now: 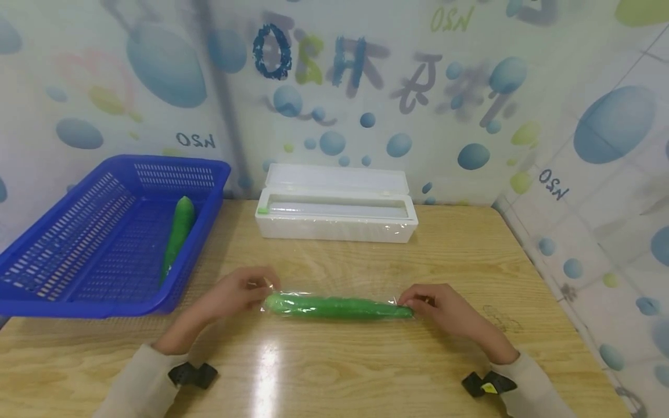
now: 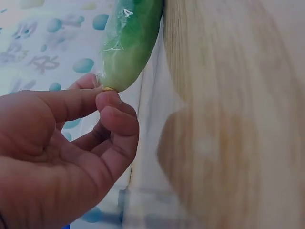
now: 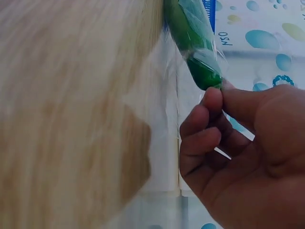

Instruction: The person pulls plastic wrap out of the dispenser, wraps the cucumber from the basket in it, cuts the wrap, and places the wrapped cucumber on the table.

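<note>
A long green cucumber (image 1: 340, 307), pale at its left end, lies crosswise at the middle of the table inside shiny clear plastic film (image 1: 295, 296). At the pale end, my left hand (image 1: 235, 293) pinches the wrapped tip between thumb and forefinger; the left wrist view shows the film drawn tight over the cucumber (image 2: 131, 47) there. My right hand (image 1: 444, 307) pinches the darker, narrower end. In the right wrist view, thumb and fingertips meet right at that tip, and the film (image 3: 206, 57) creases over it.
Behind the cucumber stands a white film dispenser box (image 1: 334, 228), lid raised, with a roll inside. A blue plastic basket (image 1: 112, 310) on the left contains another green cucumber (image 1: 179, 229). A patterned wall covering (image 1: 334, 116) borders the wooden table (image 1: 470, 244) at the back and right.
</note>
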Available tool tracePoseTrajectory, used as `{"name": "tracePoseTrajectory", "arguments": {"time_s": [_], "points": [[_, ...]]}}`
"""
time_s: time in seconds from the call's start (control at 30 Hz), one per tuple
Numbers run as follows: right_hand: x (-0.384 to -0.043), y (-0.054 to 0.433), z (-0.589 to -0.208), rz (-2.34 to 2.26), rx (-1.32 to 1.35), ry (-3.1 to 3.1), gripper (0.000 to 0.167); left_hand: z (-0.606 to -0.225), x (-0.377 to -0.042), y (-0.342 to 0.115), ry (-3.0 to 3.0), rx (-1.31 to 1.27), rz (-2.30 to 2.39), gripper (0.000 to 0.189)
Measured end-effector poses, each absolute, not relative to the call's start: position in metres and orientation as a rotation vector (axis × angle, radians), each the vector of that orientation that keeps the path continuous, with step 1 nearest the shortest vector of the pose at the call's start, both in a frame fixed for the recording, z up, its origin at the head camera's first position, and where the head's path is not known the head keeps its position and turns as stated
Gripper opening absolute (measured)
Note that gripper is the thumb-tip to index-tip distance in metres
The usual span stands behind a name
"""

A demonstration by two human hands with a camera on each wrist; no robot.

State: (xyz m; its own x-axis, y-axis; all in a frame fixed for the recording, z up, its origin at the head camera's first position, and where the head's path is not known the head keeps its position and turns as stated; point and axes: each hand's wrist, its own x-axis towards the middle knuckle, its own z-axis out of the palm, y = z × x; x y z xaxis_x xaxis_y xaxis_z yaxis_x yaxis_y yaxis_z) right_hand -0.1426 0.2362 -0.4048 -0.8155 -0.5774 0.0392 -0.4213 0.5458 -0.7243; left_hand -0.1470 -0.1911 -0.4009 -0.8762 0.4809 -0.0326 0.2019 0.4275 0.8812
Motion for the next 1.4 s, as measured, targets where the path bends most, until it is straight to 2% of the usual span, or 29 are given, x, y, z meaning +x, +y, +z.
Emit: {"name": "tracePoseTrajectory", "arguments": {"time_s": [0.3,0.6,0.73,0.83,1.03,1.23,1.4], "points": [[-0.146,0.245,-0.409,-1.204,-0.896,2.397,0.023,-0.403,-0.144,-0.195,2.236,0.505,1.586,0.013],[-0.147,0.253,-0.411,-1.210,-1.092,2.303,0.024,-0.403,-0.142,-0.193,2.258,0.415,1.577,0.015],[-0.146,0.250,-0.412,-1.199,-1.071,2.341,0.031,-0.403,-0.142,-0.192,2.265,0.362,1.592,0.015],[-0.144,0.246,-0.412,-1.157,-1.016,2.417,0.031,-0.403,-0.141,-0.192,2.265,0.347,1.593,0.016],[-0.144,0.243,-0.411,-1.189,-0.949,2.445,0.027,-0.401,-0.139,-0.190,2.339,0.377,1.517,0.019],[-0.148,0.243,-0.415,-1.206,-0.996,2.423,0.025,-0.395,-0.134,-0.190,2.753,0.488,1.298,0.015],[-0.151,0.246,-0.416,-1.194,-1.000,2.420,0.024,-0.393,-0.132,-0.187,2.818,0.545,1.368,0.015]]}}
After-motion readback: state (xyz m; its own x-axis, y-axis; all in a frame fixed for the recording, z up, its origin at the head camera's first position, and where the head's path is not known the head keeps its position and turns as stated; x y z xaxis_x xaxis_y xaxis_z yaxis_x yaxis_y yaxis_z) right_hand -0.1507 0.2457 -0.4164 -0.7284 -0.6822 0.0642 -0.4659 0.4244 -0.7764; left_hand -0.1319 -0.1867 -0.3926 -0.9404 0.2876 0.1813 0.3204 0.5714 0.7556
